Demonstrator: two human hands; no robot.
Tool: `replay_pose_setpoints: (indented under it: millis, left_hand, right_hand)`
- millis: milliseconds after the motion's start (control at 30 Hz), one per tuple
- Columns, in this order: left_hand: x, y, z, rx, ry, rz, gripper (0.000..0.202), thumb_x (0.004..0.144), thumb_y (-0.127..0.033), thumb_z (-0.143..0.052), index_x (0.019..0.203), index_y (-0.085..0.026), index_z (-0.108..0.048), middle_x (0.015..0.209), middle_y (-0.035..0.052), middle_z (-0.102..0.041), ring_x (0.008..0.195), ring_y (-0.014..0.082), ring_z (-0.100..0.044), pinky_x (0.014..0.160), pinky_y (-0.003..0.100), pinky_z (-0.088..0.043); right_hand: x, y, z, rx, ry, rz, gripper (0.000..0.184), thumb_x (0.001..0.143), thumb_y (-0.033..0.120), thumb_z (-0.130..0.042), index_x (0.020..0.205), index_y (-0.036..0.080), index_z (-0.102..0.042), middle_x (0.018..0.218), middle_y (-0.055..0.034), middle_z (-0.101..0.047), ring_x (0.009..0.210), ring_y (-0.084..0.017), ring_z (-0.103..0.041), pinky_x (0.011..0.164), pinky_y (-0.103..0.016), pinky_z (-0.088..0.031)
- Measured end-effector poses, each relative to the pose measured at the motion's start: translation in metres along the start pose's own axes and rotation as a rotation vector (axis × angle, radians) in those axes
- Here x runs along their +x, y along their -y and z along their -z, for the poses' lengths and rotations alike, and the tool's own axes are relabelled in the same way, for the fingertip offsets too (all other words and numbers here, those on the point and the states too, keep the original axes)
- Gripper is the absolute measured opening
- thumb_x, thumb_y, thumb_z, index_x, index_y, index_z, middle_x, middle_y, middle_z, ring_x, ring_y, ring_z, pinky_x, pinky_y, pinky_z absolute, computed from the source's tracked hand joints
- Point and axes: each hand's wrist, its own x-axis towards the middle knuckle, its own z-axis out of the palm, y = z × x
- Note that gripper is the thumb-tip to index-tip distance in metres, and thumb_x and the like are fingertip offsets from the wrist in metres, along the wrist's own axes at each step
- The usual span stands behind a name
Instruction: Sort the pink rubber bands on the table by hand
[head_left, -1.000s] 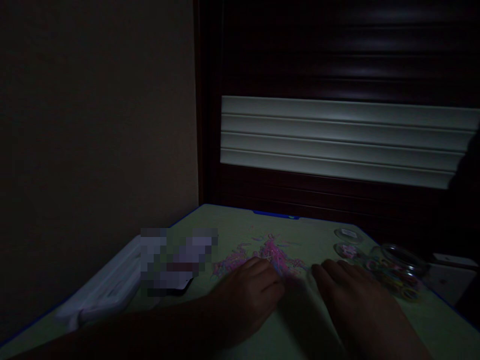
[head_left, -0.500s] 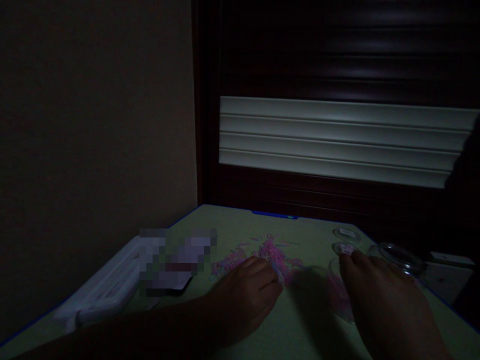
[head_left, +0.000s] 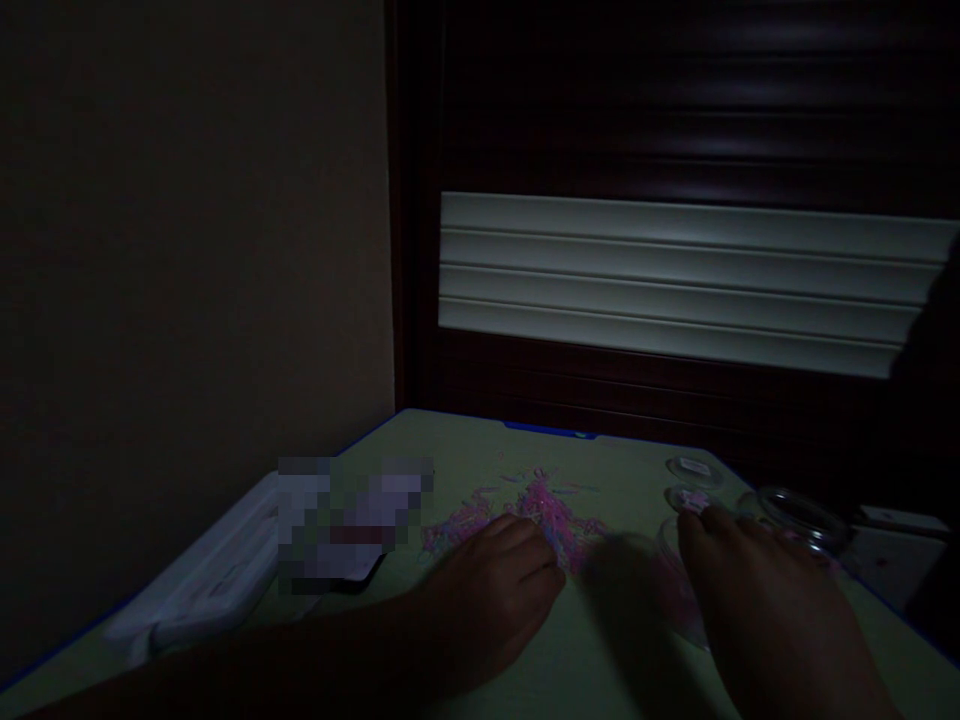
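Observation:
Small thin pink, purple and blue pieces [head_left: 551, 510] lie in a loose heap mid-table; in this dim light I cannot tell whether they are loops or clips. My left hand [head_left: 502, 590] rests at the near edge of the heap, its fingers curled together and their tips hidden. On the right, a round clear container [head_left: 667, 545] with pink contents stands partly behind my right hand [head_left: 772, 610]. That hand is bent over the container's right side, fingers close together and pointing down; whatever they hold is out of sight.
A round clear lid [head_left: 694, 468] and a small dish [head_left: 690, 499] with pale pink bits lie behind the container. Further right are a clear ring-shaped lid [head_left: 802, 512] and a white box [head_left: 900, 565]. On the left sit a long white tray [head_left: 202, 590] and a blurred-out object [head_left: 367, 535].
My right hand has shifted very slightly, showing a little more of the container's rim. My left hand stays where it was, at the heap.

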Motion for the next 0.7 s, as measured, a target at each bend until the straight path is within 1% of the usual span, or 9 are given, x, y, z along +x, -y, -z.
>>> replay_pose_setpoints:
  millis: [167, 333, 367, 400, 467, 533, 567, 600, 700]
  left_hand:
    - [0.0, 0.0, 0.001, -0.001, 0.014, 0.011, 0.016, 0.088, -0.01, -0.037, 0.087, -0.012, -0.053, 0.082, 0.0068, -0.054, 0.079, 0.0187, -0.046, 0.071, 0.034, -0.037]
    - [0.0, 0.001, -0.001, -0.01, 0.019, 0.057, 0.014, 0.086, -0.009, -0.039, 0.087, -0.013, -0.053, 0.084, 0.0063, -0.054, 0.08, 0.019, -0.045, 0.072, 0.034, -0.036]
    - [0.0, 0.001, -0.001, -0.011, 0.018, 0.065, 0.014, 0.086, -0.009, -0.04, 0.087, -0.014, -0.053, 0.084, 0.0061, -0.054, 0.08, 0.019, -0.045, 0.072, 0.034, -0.036]
    - [0.0, 0.001, -0.002, -0.01, 0.019, 0.073, 0.013, 0.086, -0.01, -0.04, 0.087, -0.014, -0.053, 0.084, 0.0058, -0.054, 0.081, 0.019, -0.045, 0.072, 0.034, -0.036]
    - [0.0, 0.002, -0.002, -0.008, 0.029, 0.08, 0.012, 0.086, -0.011, -0.04, 0.086, -0.014, -0.052, 0.084, 0.0053, -0.054, 0.081, 0.019, -0.045, 0.073, 0.033, -0.036]
    - [0.0, 0.003, -0.003, -0.008, 0.035, 0.084, 0.012, 0.086, -0.011, -0.04, 0.086, -0.014, -0.052, 0.084, 0.0052, -0.053, 0.081, 0.019, -0.045, 0.073, 0.033, -0.036]
    - [0.0, 0.003, -0.003, -0.009, 0.036, 0.086, 0.013, 0.086, -0.011, -0.04, 0.086, -0.014, -0.052, 0.085, 0.0053, -0.053, 0.081, 0.019, -0.045, 0.073, 0.033, -0.036]
    - [0.0, 0.003, -0.004, -0.01, 0.032, 0.088, 0.013, 0.086, -0.011, -0.04, 0.086, -0.015, -0.052, 0.085, 0.0053, -0.053, 0.082, 0.0191, -0.045, 0.074, 0.033, -0.036]
    - [-0.001, 0.004, -0.006, -0.005, 0.028, 0.104, 0.013, 0.086, -0.011, -0.04, 0.086, -0.015, -0.052, 0.085, 0.0051, -0.053, 0.081, 0.0189, -0.045, 0.074, 0.033, -0.036]
  right_hand:
    - [0.0, 0.0, -0.002, -0.016, -0.067, 0.04, 0.036, 0.066, -0.004, -0.04, 0.086, 0.013, -0.065, 0.082, -0.0123, -0.065, 0.07, -0.027, -0.061, 0.06, -0.039, -0.045]
    - [-0.001, 0.005, 0.004, -0.006, -0.267, 0.164, 0.035, 0.064, -0.002, -0.045, 0.089, 0.011, -0.065, 0.083, -0.0131, -0.065, 0.069, -0.026, -0.06, 0.058, -0.037, -0.046]
    - [-0.001, 0.007, 0.005, 0.02, -0.293, 0.196, 0.035, 0.064, -0.002, -0.045, 0.089, 0.011, -0.064, 0.082, -0.0124, -0.065, 0.069, -0.026, -0.06, 0.058, -0.036, -0.046]
    - [-0.001, 0.01, 0.005, 0.063, -0.29, 0.226, 0.035, 0.064, -0.003, -0.046, 0.09, 0.012, -0.064, 0.082, -0.0112, -0.065, 0.071, -0.025, -0.06, 0.062, -0.036, -0.045]
    - [-0.001, 0.018, 0.003, 0.177, -0.239, 0.269, 0.036, 0.065, -0.004, -0.046, 0.089, 0.016, -0.064, 0.082, -0.0066, -0.065, 0.073, -0.022, -0.06, 0.064, -0.033, -0.044]
    - [0.0, 0.028, -0.002, 0.317, -0.115, 0.305, 0.035, 0.065, -0.005, -0.047, 0.081, 0.022, -0.063, 0.074, -0.0001, -0.063, 0.067, -0.018, -0.06, 0.061, -0.027, -0.042]
    - [0.0, 0.032, -0.005, 0.352, -0.054, 0.301, 0.03, 0.067, -0.002, -0.049, 0.077, 0.023, -0.063, 0.071, 0.0006, -0.063, 0.065, -0.017, -0.06, 0.058, -0.026, -0.041]
    - [0.0, 0.035, -0.008, 0.37, 0.003, 0.331, 0.028, 0.067, -0.001, -0.05, 0.075, 0.022, -0.063, 0.071, 0.0001, -0.063, 0.064, -0.017, -0.06, 0.057, -0.025, -0.04]
    - [0.0, 0.041, -0.013, 0.389, 0.07, 0.363, 0.026, 0.068, 0.001, -0.049, 0.076, 0.021, -0.065, 0.07, -0.0012, -0.064, 0.063, -0.015, -0.061, 0.053, -0.022, -0.037]
